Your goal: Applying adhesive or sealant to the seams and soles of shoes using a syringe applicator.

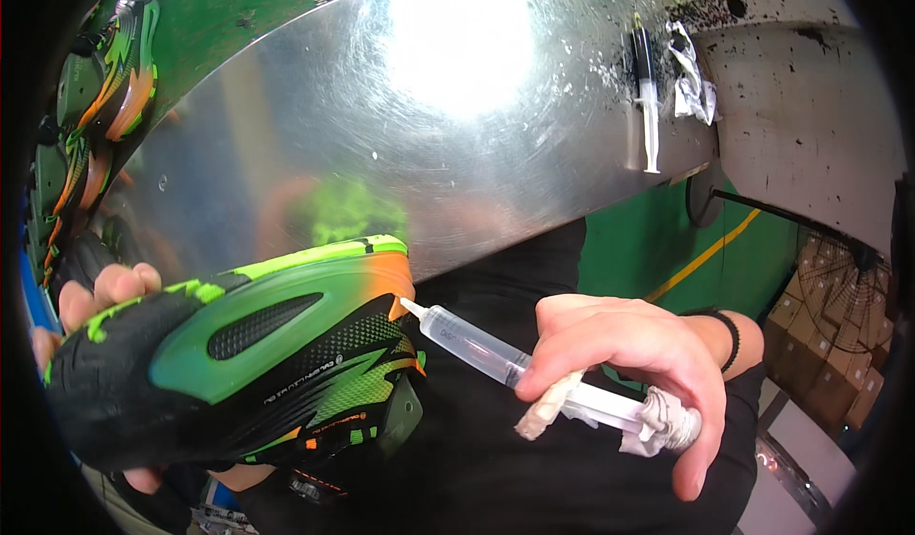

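At the far left, at least two black, green and orange sneakers (132,70) are stacked by the rim; overlap hides the exact count. The left hand (107,292) is curled around the toe end of one similar sneaker (276,335), tipped on its side in front of one metal surface (267,135). Small pale lettering runs along this shoe's side. The nozzle of one clear syringe (472,343) meets its orange heel edge; whether it touches, I cannot tell. The right hand (629,354) is half closed about that syringe, whose grip and plunger end are wrapped in whitish material. Farther back on the surface lie one second syringe (645,97), dark-filled, and one crumpled white wrapper or tissue (690,78). One black bracelet (733,338) rings the right wrist. Several cardboard boxes (824,383), too many to count surely, stand at far right.
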`<action>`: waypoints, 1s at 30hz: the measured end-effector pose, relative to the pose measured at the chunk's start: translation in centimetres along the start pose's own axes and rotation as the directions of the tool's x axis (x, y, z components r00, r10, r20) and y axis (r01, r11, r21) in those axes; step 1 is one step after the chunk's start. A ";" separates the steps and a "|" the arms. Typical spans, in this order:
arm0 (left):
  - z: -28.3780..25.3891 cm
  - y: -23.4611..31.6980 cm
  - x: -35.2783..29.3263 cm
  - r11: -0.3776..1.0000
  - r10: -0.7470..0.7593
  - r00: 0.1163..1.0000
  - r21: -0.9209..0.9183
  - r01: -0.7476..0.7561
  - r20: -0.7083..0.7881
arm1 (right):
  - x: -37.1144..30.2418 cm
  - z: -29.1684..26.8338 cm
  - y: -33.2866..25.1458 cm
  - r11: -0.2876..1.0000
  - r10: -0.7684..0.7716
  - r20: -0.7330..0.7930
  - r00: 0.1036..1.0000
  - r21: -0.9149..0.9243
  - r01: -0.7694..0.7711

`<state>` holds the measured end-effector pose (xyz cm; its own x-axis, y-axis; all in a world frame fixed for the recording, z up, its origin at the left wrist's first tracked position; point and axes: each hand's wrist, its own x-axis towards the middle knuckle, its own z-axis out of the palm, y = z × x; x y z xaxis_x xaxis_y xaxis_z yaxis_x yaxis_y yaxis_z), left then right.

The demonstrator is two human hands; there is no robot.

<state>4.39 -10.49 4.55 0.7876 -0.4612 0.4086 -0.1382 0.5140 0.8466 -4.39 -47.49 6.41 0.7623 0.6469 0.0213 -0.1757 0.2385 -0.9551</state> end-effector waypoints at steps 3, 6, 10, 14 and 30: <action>-0.3 0.5 -0.1 0.999 0.041 0.988 0.024 -0.045 0.152 | 0.3 0.4 -0.9 0.999 -0.001 -0.008 1.000 -0.047 0.000; -0.7 0.7 -0.3 1.000 0.025 0.987 0.004 -0.026 0.158 | 0.0 0.9 -1.4 0.997 0.042 -0.001 0.999 -0.070 -0.042; 0.5 0.9 -1.8 0.992 0.059 0.998 0.110 -0.057 -0.010 | -0.2 2.9 0.4 0.980 -0.197 -0.192 0.961 -0.021 0.196; 1.6 1.3 -3.2 0.969 0.090 0.932 0.247 0.000 -0.351 | 0.8 2.1 1.1 0.896 -0.420 -0.019 0.907 -0.165 0.412; 0.4 0.5 -2.7 0.996 -0.078 0.957 0.029 0.090 -0.278 | 0.8 0.5 2.5 0.984 -0.143 -0.050 0.988 0.104 0.147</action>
<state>1.94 -9.31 4.03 0.9318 -0.2805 0.2305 -0.0848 0.4491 0.8894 -4.57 -46.05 4.16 0.8097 0.5692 0.1427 -0.1255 0.4056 -0.9054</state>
